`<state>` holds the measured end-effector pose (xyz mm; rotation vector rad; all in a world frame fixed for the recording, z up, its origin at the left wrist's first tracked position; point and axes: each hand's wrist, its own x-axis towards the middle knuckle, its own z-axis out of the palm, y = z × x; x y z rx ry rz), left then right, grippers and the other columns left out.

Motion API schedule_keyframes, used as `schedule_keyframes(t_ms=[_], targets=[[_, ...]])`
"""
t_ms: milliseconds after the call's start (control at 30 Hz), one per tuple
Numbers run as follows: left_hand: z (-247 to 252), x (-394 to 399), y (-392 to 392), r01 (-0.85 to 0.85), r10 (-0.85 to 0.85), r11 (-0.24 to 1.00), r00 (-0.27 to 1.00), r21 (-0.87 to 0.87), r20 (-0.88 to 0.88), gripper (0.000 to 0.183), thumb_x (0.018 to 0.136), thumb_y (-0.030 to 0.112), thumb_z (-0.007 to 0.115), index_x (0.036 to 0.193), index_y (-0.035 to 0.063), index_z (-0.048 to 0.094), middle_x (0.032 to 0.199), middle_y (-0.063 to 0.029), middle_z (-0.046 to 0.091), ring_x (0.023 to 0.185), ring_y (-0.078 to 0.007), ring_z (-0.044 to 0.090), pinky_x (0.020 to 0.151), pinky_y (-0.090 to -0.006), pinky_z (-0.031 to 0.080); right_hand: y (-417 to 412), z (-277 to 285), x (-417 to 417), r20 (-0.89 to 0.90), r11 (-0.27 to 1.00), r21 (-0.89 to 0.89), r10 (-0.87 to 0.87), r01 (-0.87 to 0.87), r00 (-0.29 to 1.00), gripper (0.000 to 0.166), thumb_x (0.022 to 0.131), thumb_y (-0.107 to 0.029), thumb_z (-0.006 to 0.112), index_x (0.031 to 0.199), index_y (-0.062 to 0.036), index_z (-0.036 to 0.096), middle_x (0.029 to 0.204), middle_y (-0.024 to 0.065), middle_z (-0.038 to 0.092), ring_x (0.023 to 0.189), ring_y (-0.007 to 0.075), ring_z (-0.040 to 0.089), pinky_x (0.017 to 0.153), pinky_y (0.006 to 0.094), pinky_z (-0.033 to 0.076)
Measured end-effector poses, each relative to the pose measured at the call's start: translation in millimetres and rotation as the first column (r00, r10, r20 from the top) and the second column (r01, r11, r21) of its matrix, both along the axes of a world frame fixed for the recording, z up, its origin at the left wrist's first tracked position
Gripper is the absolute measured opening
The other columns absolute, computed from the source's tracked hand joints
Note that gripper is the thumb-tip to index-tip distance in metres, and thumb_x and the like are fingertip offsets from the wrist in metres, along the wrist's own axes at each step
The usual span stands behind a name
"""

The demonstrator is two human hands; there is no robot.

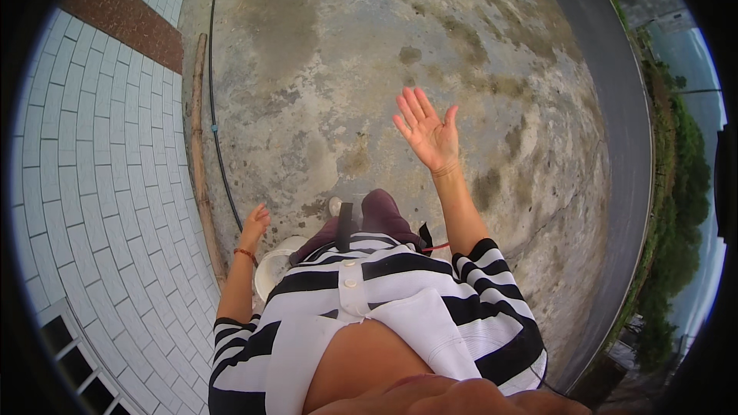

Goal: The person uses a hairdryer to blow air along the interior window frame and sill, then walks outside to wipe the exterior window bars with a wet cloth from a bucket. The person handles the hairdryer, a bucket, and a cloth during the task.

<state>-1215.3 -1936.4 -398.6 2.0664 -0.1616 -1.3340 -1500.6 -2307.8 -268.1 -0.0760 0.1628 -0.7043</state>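
Observation:
My right hand (431, 132) is held out ahead of me over the concrete ground (357, 98). Its palm faces up, the thumb stands apart from the fingers, and nothing lies on it. Lower down on the left is my left hand (255, 226), its fingers loosely bent, with no object visible in it. A reddish bead bracelet (245, 252) circles that wrist. Close beside it, partly hidden by my striped top and leg, is a white bucket-like container (270, 275). The left hand appears above a black hose (222, 173), but whether they touch cannot be told.
A long wooden pole (199, 144) lies along the foot of the white tiled wall (104, 144) on the left, next to the hose. Damp dark patches mark the concrete. On the right runs a grey paved road (625, 155), with greenery (686, 184) beyond.

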Motion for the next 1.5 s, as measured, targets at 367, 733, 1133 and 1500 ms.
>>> schedule_keyframes(t_ms=[367, 733, 1133, 1500], targets=[[-7.8, 147.0, -331.9, -0.054, 0.071, 0.986, 0.992, -0.157, 0.104, 0.036, 0.089, 0.015, 0.055, 0.124, 0.0068, 0.055, 0.112, -0.0102, 0.062, 0.092, -0.016, 0.062, 0.076, -0.0284, 0.049, -263.6, -120.9, 46.7, -0.802, 0.996, 0.089, 0.052, 0.032, 0.595, 0.029, 0.094, -0.025, 0.051, 0.115, -0.0068, 0.056, 0.096, 0.0051, 0.066, 0.074, 0.0101, 0.062, 0.062, 0.022, 0.048], [-67.5, 182.4, -341.7, -0.477, 0.534, 0.834, 0.825, 0.277, -0.188, 0.018, 0.084, 0.021, 0.056, 0.098, 0.0113, 0.061, 0.08, -0.0041, 0.062, 0.071, -0.0191, 0.062, 0.057, -0.0321, 0.049, -538.9, -106.1, 373.4, -0.922, 0.435, -0.337, 0.028, -0.835, 0.386, 0.029, 0.091, -0.021, 0.053, 0.113, -0.0041, 0.058, 0.091, 0.0046, 0.065, 0.074, 0.0113, 0.062, 0.063, 0.0246, 0.047], [-41.0, 572.2, -836.6, -0.245, 0.241, 0.952, 0.97, -0.182, -0.045, 0.029, 0.084, 0.011, 0.059, 0.113, 0.0074, 0.059, 0.091, -0.0064, 0.064, 0.073, -0.0145, 0.063, 0.062, -0.0293, 0.051, -783.9, -240.1, 324.9, -0.979, 0.895, 0.098, 0.009, -0.435, -0.202, 0.014, 0.085, -0.015, 0.053, 0.093, -0.0058, 0.06, 0.076, 0.0111, 0.064, 0.058, 0.0201, 0.064, 0.044, 0.0319, 0.048], [-35.0, 748.5, -1102.6, -0.083, 0.085, 0.988, 0.996, -0.13, 0.007, 0.025, 0.088, 0.015, 0.057, 0.111, 0.0056, 0.06, 0.093, -0.0048, 0.065, 0.079, -0.0141, 0.063, 0.069, -0.0286, 0.051, -1078.3, -275.5, 571.3, -0.995, 0.91, 0.077, 0.047, -0.408, -0.084, 0.014, 0.084, -0.009, 0.05, 0.082, -0.0004, 0.061, 0.064, 0.0091, 0.061, 0.051, 0.0197, 0.061, 0.041, 0.0304, 0.047]])
